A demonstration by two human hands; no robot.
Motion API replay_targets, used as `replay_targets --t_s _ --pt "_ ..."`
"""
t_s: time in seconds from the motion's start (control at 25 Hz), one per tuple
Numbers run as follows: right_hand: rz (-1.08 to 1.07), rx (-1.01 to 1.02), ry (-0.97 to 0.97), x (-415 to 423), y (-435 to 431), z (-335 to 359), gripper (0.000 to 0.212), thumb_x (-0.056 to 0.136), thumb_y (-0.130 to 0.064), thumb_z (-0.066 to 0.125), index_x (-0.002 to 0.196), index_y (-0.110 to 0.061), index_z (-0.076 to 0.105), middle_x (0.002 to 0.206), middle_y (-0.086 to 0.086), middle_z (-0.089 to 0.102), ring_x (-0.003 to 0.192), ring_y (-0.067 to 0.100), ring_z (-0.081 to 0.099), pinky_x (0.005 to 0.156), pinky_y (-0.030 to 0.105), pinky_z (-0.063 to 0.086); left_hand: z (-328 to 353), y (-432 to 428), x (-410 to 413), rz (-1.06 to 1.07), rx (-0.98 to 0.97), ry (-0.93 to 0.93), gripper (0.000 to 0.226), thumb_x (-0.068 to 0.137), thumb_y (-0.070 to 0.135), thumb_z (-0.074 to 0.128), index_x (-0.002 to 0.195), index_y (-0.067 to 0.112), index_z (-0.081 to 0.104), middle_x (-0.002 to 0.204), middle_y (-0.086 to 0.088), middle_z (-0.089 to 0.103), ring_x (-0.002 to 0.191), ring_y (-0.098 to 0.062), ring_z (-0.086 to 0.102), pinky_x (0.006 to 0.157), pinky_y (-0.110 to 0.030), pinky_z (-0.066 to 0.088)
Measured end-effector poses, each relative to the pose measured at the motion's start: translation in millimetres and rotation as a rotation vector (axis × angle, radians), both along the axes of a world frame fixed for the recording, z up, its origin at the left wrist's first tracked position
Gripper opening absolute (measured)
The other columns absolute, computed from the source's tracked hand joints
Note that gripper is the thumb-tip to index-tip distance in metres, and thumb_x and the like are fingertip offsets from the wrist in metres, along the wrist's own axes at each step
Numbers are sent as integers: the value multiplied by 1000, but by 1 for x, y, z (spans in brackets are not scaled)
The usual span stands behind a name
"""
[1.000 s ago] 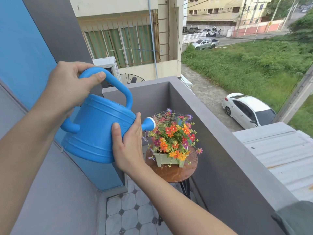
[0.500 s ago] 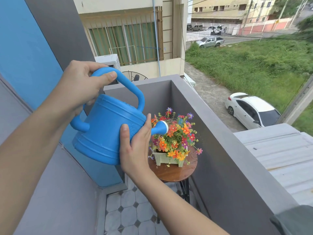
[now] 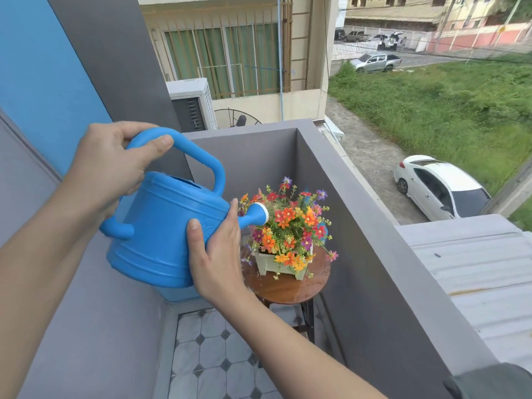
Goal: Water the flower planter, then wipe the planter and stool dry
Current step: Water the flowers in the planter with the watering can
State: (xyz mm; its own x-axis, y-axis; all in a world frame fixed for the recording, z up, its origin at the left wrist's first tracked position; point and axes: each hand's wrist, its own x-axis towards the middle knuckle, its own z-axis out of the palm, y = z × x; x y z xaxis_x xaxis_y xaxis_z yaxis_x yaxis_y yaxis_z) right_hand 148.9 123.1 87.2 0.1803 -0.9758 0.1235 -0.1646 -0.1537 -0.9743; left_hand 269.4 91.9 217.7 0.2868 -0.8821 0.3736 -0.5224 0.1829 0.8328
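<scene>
Head view: the left hand (image 3: 112,159) is raised at the left. Its fingers are curled over the top of the arched handle of the blue watering can (image 3: 161,228), and its thumb is pressed along the handle's near side. The right hand (image 3: 216,254) lies flat against the can's right wall at the root of the spout. Its fingers are straight and close together, pointing up, and the thumb is spread apart on the near face. Both forearms reach in from the near edge. The can is tipped to the right, and its white-faced rose (image 3: 260,215) sits against the near-left blooms.

The flower planter (image 3: 275,266), a pale box full of orange, red and purple flowers (image 3: 293,223), stands on the round wooden stool (image 3: 288,289) in the far right corner of the balcony. The stool top shows wet glints.

The grey parapet wall (image 3: 388,283) runs just beside the stool on its right and behind it. A blue and grey wall (image 3: 43,82) closes the left side. Open tiled floor (image 3: 207,358) lies on the near side of the stool, under the right forearm.

An air-conditioner unit (image 3: 191,102) sits beyond the far wall, and a white car (image 3: 440,187) is parked below on the right.
</scene>
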Motion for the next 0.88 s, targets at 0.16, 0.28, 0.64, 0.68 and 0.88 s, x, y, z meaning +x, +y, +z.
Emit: replay_targets --t_s 0.16,0.28,0.64,0.68,0.88 --pt "-26 -52 34 -5 -5 3 96 81 -69 26 152 -15 -10 162 -1 -1 148 11 -3 121 36 4 -11 7 1 46 -56 133 5 88 29 64 85 31 67 55 1 34 35 -8 24 36 -16 20" --pt "-3 -70 92 -10 -10 -5 93 85 -66 31 151 -16 -11 162 -2 -4 148 10 -4 122 38 4 -33 13 5 102 -95 202 8 88 30 62 80 32 63 43 10 35 33 -7 25 34 -15 22" --pt "21 -97 147 -7 -4 -34 96 82 -71 26 151 -16 -11 162 -1 -3 146 5 -5 121 36 2 -86 32 12 137 -186 319 12 86 33 61 77 39 63 41 11 37 34 -7 28 36 -16 25" --pt "17 -108 161 3 -4 -36 99 81 -75 26 151 -16 -12 162 -1 -4 145 4 -6 121 34 1 -92 34 21 140 -193 351 14 87 30 60 76 39 63 41 12 36 35 -6 28 36 -17 25" --pt "-26 -176 216 52 -6 -54 94 80 -77 17 148 -18 -12 162 4 0 147 9 -3 121 31 1 -119 41 73 115 -190 418 8 80 42 61 75 35 61 42 12 35 36 -8 27 37 -19 25"
